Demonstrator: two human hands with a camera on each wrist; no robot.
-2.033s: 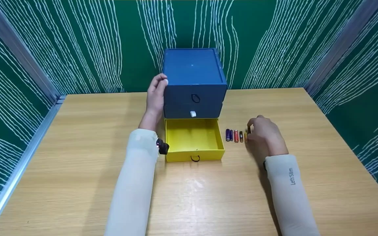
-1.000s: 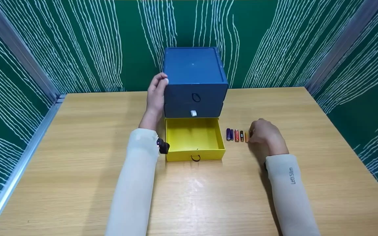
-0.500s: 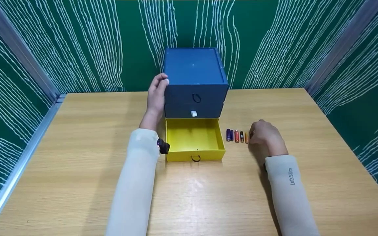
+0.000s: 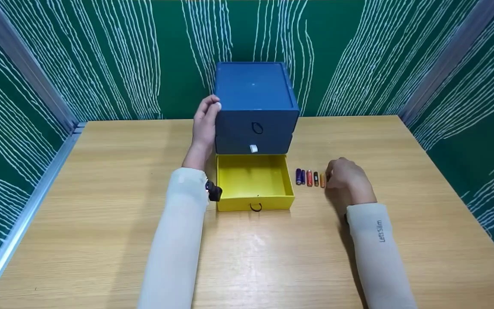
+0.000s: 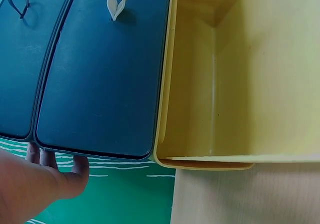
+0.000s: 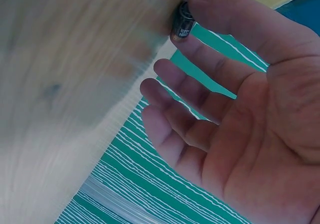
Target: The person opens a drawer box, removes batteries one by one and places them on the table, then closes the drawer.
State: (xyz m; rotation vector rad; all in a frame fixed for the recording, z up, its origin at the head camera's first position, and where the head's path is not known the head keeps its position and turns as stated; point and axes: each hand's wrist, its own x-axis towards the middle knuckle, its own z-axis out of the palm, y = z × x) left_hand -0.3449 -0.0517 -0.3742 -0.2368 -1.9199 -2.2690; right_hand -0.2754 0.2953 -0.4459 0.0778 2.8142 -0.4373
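Note:
In the head view a blue drawer cabinet [image 4: 251, 92] stands near the back wall. Its yellow bottom drawer [image 4: 235, 205] is pulled out and bare inside. The left hand [image 4: 204, 126] rests on the cabinet's left side, its fingertips touching near the front corner. To the right of the drawer, my right hand [image 4: 349, 179] pinches a dark battery [image 6: 183, 19] between thumb and index finger, the other fingers loosely bent. Beside it several batteries stand in a row: purple batteries [image 4: 300, 176], a red battery [image 4: 309, 178], a black battery [image 4: 316, 179] and an orange battery [image 4: 322, 180].
A wooden table [image 4: 255, 257] carries everything. Green walls [image 4: 187, 98] with white wavy lines enclose it at the back and sides. The upper blue drawers are closed; a black loop [image 4: 257, 128] and a white tab [image 4: 254, 148] serve as pulls.
My right hand has lowered slightly and come closer to the row's right end with the dark battery. The left hand and the drawer have stayed put.

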